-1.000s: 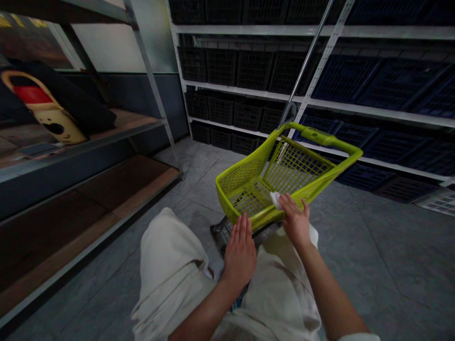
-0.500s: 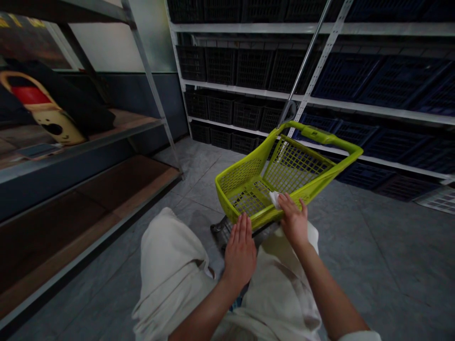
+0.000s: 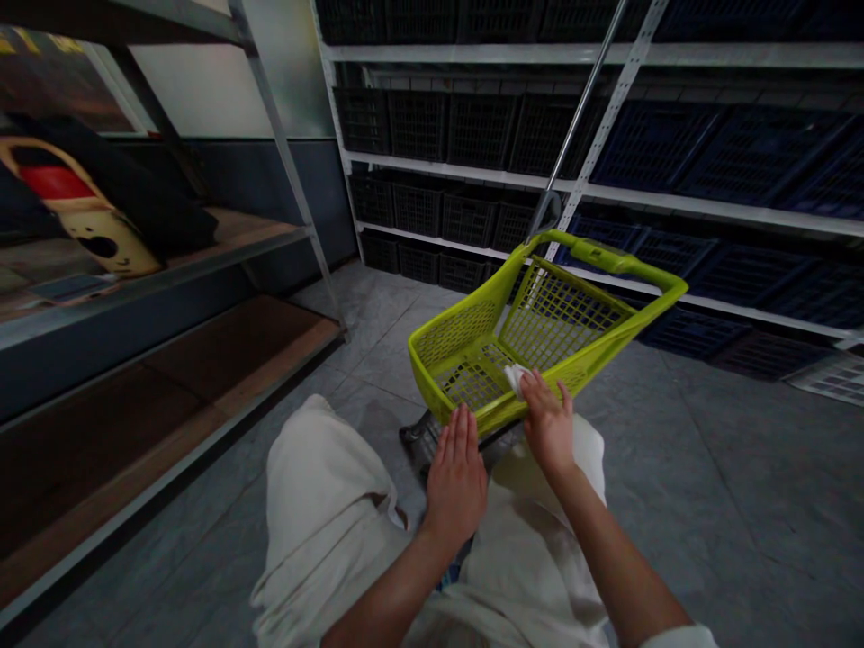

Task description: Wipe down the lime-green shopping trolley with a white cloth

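Lime-green plastic, mesh-walled with a smooth rounded rim: one basket (image 3: 463,331) sits tilted on the grey tiled floor (image 3: 708,468), with open floor to its right and rows of dark crates (image 3: 486,135) behind. The left hand (image 3: 457,477) lies flat, fingers together, at the basket's near wall. The right hand (image 3: 548,423) curls over one white cloth (image 3: 516,378) on the rim.

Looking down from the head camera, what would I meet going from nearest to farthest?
Pale trousers → left hand → right hand → white cloth under its fingers → green cart handle → dark crates on the back shelves.
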Demonstrator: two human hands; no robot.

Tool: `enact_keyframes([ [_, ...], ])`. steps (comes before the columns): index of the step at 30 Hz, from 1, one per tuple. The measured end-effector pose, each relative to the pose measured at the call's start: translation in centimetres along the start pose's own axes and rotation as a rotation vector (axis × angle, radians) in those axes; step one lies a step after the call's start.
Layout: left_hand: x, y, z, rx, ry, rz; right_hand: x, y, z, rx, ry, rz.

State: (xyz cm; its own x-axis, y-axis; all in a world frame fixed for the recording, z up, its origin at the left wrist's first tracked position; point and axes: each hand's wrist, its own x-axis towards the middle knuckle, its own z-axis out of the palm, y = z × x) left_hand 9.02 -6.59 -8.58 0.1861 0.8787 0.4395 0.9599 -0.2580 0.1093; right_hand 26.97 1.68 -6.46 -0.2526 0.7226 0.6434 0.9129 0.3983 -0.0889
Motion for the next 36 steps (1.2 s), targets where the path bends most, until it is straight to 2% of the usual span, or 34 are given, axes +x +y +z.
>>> enact_keyframes([
  [3, 0.0, 0.0, 0.1, 0.002, 0.006, -0.001, -1.2, -3.3, 0.1, 0.078, -0.061, -0.199],
  [5, 0.0, -0.1, 0.0, 0.003, 0.002, 0.007, -1.5, -3.8, 0.0, 0.114, -0.084, -0.294],
  [6, 0.0, -0.2, -0.1, 0.005, -0.002, 0.011, -1.3, -3.2, -0.1, 0.115, -0.088, -0.298],
  [8, 0.0, -0.3, -0.2, 0.012, -0.010, 0.015, -0.6, -0.7, -0.1, 0.083, -0.072, -0.220],
  [10, 0.0, -0.3, -0.2, 0.020, -0.011, 0.015, 0.2, 2.0, 0.0, 0.026, -0.021, -0.075],
  [12, 0.0, -0.1, -0.1, 0.022, -0.005, 0.017, 0.6, 3.3, 0.2, -0.019, 0.037, 0.055],
  [15, -0.1, 0.0, 0.1, 0.020, 0.011, 0.016, 0.0, 1.2, 0.6, 0.008, 0.042, 0.078],
  [18, -0.1, -0.1, 0.3, 0.014, 0.014, 0.010, -1.4, -3.2, 0.7, 0.100, -0.019, -0.097],
  [20, 0.0, -0.2, 0.2, 0.005, 0.008, 0.009, -2.1, -5.2, 0.6, 0.133, -0.042, -0.199],
  [22, 0.1, -0.3, 0.1, -0.005, 0.002, 0.011, -2.3, -5.7, 0.5, 0.136, -0.045, -0.252],
  [25, 0.1, -0.4, -0.2, -0.012, -0.008, 0.011, -1.6, -3.6, 0.2, 0.114, -0.059, -0.289],
  [27, 0.1, -0.3, -0.3, -0.014, -0.012, 0.014, -0.8, -1.0, 0.1, 0.079, -0.068, -0.249],
  [31, 0.0, -0.2, -0.2, -0.010, -0.003, 0.023, 0.4, 3.6, 0.4, 0.001, 0.022, -0.022],
  [33, 0.0, 0.0, -0.1, -0.010, 0.003, 0.017, 0.4, 3.9, 0.8, -0.008, 0.085, 0.082],
  [36, 0.0, 0.2, 0.1, -0.014, -0.006, 0.010, -0.5, 0.9, 1.2, 0.019, 0.089, 0.117],
])
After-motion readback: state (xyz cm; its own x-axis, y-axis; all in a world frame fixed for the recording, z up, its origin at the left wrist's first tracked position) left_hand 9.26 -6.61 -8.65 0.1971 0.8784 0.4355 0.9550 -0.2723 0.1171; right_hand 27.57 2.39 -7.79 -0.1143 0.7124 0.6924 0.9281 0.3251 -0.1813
